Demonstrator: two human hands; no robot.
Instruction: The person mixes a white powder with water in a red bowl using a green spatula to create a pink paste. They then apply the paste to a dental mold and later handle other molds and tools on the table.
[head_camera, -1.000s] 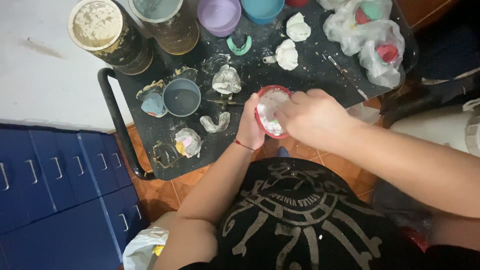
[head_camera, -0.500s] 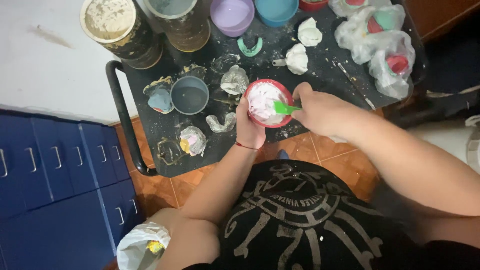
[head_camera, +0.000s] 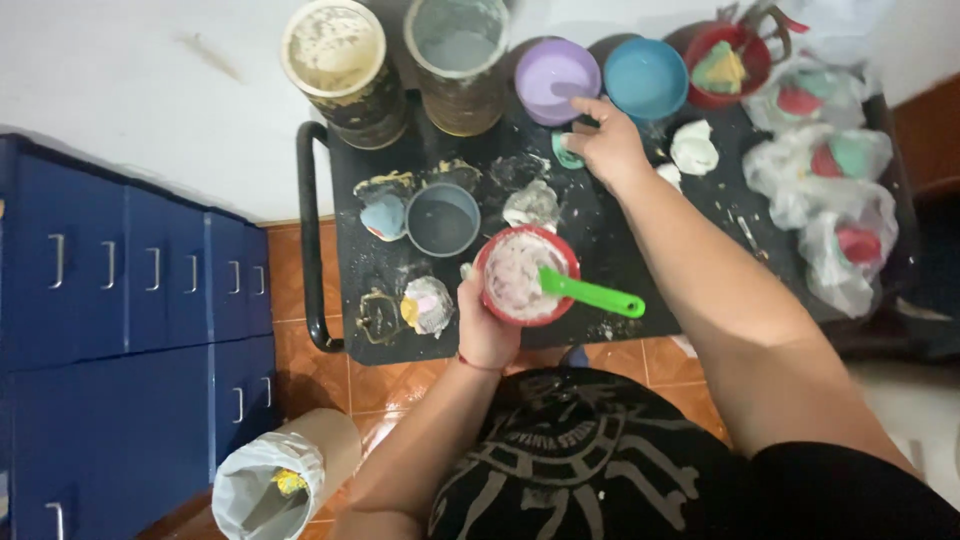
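My left hand (head_camera: 487, 322) grips a small red bowl (head_camera: 526, 277) of white paste just above the near edge of the black cart top (head_camera: 620, 225). A green spatula (head_camera: 590, 293) rests in the bowl, its handle sticking out to the right. My right hand (head_camera: 606, 143) is stretched to the far side of the cart. Its fingers touch a small green curved piece (head_camera: 566, 152) beside the purple bowl (head_camera: 556, 78). Whether the fingers are closed on that piece is unclear.
Two tall dirty cans (head_camera: 335, 62) (head_camera: 457, 55) stand at the cart's back left. A blue bowl (head_camera: 646, 78), a red bowl (head_camera: 728, 62) and plastic bags (head_camera: 835, 200) fill the back right. A grey cup (head_camera: 442, 219) and white moulds lie mid-cart. Blue drawers (head_camera: 120, 330) and a bin (head_camera: 262, 488) stand to the left.
My right hand has let go of the green spatula, leaving it in the red bowl, and has reached away to the far side of the cart by the purple bowl.
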